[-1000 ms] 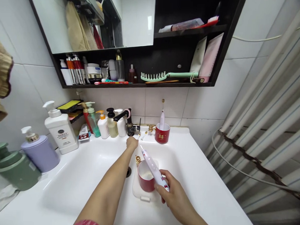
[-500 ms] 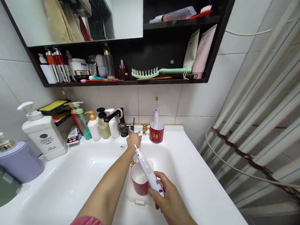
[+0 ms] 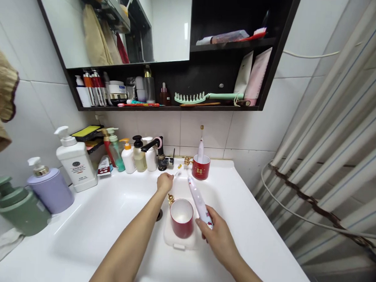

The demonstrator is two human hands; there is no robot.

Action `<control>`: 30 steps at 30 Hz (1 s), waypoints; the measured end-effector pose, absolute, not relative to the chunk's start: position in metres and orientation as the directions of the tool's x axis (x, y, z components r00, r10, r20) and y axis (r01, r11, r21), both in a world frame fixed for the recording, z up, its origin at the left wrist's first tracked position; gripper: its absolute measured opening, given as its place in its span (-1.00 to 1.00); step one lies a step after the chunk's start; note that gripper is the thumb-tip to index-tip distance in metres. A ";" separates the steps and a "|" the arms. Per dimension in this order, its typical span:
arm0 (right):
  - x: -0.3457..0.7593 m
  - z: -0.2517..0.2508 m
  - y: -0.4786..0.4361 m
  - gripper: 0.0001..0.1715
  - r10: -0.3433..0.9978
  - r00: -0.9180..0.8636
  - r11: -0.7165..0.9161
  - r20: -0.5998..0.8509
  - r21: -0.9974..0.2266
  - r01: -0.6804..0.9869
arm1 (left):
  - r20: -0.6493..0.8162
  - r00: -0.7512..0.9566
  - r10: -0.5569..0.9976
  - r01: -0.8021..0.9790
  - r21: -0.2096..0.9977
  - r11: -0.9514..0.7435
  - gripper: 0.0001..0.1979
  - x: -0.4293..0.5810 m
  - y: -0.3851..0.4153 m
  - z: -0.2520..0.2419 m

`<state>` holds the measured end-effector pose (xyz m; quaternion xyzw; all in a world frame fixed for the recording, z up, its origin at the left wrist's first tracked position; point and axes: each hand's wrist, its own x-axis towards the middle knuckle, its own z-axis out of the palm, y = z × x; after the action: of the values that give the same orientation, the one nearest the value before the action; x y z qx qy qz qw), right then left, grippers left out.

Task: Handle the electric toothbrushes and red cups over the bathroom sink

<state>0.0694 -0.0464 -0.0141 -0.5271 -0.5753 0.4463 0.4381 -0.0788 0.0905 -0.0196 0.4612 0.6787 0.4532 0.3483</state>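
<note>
My left hand (image 3: 164, 182) is closed on a small toothbrush head (image 3: 178, 170) with yellowish bristles, just in front of the faucet. My right hand (image 3: 213, 227) grips a pale pink electric toothbrush handle (image 3: 198, 198), printed with small figures near its lower end. The handle points up and away, its top bare of a brush head. Between my forearms a red cup (image 3: 181, 227) with a white inside sits on a white lidded case (image 3: 178, 242) in the sink. A second red cup (image 3: 200, 167) on the rim holds another electric toothbrush (image 3: 201, 147) upright.
The black faucet (image 3: 158, 150) stands at the sink's back rim. Several pump bottles line the left side, including a purple bottle (image 3: 52, 191) and a green bottle (image 3: 22, 211). Above hangs a dark shelf (image 3: 164, 109) with a green hairbrush (image 3: 208, 96). White folded panels (image 3: 326, 141) stand at right.
My left hand has come back from the rim beside the faucet, now with the brush head showing in it. The handle in my right hand has shifted right, away from the cup. The view has turned left.
</note>
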 end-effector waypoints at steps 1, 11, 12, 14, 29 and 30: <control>0.070 -0.015 -0.045 -0.67 0.998 -0.052 0.049 0.038 -0.974 0.221 | -0.088 -0.316 0.945 0.228 0.959 0.165 -0.84 -0.081 0.081 -0.019; 0.046 -0.035 -0.061 -0.75 0.927 -0.375 0.057 -0.026 -0.976 0.209 | -0.258 -0.196 0.946 -0.512 0.850 0.125 -0.88 -0.100 0.016 -0.017; 0.044 -0.036 -0.063 -0.74 0.922 -0.387 0.052 -0.036 -0.975 0.214 | -0.297 -0.182 0.937 -0.601 0.788 0.133 -0.89 -0.103 0.014 -0.018; 0.042 -0.038 -0.065 -0.72 0.919 -0.390 0.044 -0.051 -0.972 0.230 | -0.362 -0.152 0.920 -0.722 0.676 0.147 -0.90 -0.107 0.011 -0.021; 0.043 -0.052 -0.058 -0.69 0.913 -0.388 -0.038 -0.124 -0.974 0.223 | -0.312 -0.090 0.946 -0.713 0.683 0.157 -0.89 -0.108 0.011 -0.029; 0.043 -0.051 -0.059 -0.70 0.910 -0.393 -0.046 -0.130 -0.975 0.217 | -0.305 -0.086 0.949 -0.709 0.688 0.157 -0.89 -0.108 0.011 -0.029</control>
<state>0.0432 -0.0590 -0.0513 -0.4563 -0.6176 0.5611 0.3091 -0.1080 0.0112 -0.0290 0.1568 0.3820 0.6302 0.6575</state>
